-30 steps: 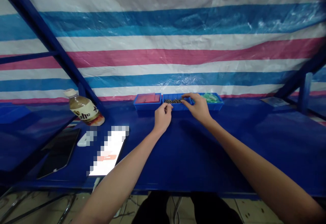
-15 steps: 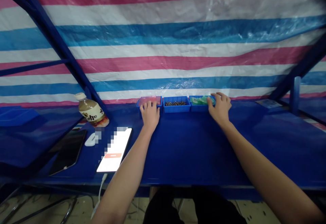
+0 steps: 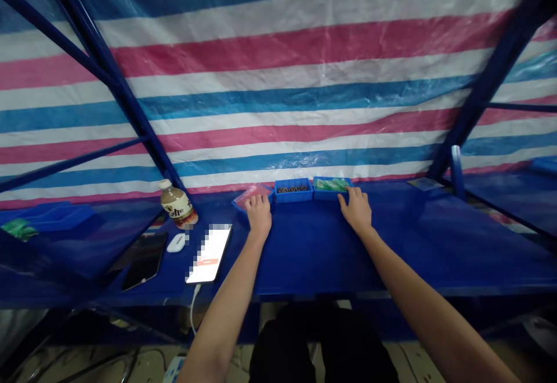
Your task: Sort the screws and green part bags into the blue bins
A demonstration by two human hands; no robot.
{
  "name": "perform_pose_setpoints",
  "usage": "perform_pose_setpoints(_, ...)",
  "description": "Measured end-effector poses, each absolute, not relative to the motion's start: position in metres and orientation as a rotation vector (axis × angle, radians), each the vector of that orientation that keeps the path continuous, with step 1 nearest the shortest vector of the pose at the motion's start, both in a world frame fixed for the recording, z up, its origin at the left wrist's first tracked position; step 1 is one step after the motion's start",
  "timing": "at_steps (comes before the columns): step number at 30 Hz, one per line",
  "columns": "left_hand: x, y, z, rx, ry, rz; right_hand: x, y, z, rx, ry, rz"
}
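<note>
Three small blue bins stand in a row at the back of the blue table. My left hand (image 3: pixel 260 216) has its fingers curled over the front right rim of the left bin (image 3: pixel 241 206), which sits askew and holds pinkish-red plastic bags (image 3: pixel 252 193). In the middle bin (image 3: pixel 294 197) lie many small dark metal pieces (image 3: pixel 292 188). Green plastic bags (image 3: pixel 331 184) fill the right bin (image 3: pixel 326 195). My right hand (image 3: pixel 357 212) rests at that bin's front right corner, thumb spread from the fingers; it appears to touch the bin without holding it.
On the left are a drink bottle (image 3: pixel 178 204), a white case (image 3: pixel 176 243), a dark tablet (image 3: pixel 145 260) and a lit phone (image 3: pixel 211 252) with a white cable (image 3: pixel 194 310). Blue frame posts (image 3: pixel 130 107) rise before a striped sheet (image 3: pixel 296 104).
The left bin has turned askew under my left hand. My right hand has slid from above the right bin's side down to its front corner. The camera view has shifted too.
</note>
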State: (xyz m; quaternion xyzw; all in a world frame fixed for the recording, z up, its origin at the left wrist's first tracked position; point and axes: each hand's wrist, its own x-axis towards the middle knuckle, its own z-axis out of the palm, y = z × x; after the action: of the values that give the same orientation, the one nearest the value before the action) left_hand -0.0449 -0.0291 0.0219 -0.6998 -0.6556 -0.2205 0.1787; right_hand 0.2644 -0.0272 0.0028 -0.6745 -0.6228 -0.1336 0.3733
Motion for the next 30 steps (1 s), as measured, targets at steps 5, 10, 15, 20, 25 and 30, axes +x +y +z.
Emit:
perform_pose_setpoints(5, -0.038, -0.058, 0.026, -1.992, -1.866, -0.649, 0.254, -0.067, 0.007, -1.796, -1.667, -0.425)
perform_pose_setpoints(10, -0.035, -0.103, 0.022, -2.046, -1.851, -0.796, 0.247, -0.099, 0.014, -1.857, -1.516, -0.560)
perform_pose_setpoints(15, -0.040, -0.139, 0.023, -1.859, -1.892, -1.029, 0.247, -0.111, 0.018, -1.816, -1.510, -0.597)
perform_pose_setpoints(20, -0.065, -0.129, 0.015, -1.715, -2.196, -1.489, 0.250, -0.104, 0.013, -1.810, -1.442, -0.540)
perform_pose_setpoints(25, -0.078, -0.121, 0.005, -1.832, -2.177, -1.635, 0.254, -0.101, 0.008, -1.776, -1.434, -0.454)
perform_pose_setpoints(30, -0.078, -0.120, 0.009, -1.816, -2.222, -1.503, 0.257, -0.100, 0.005, -1.783, -1.505, -0.400)
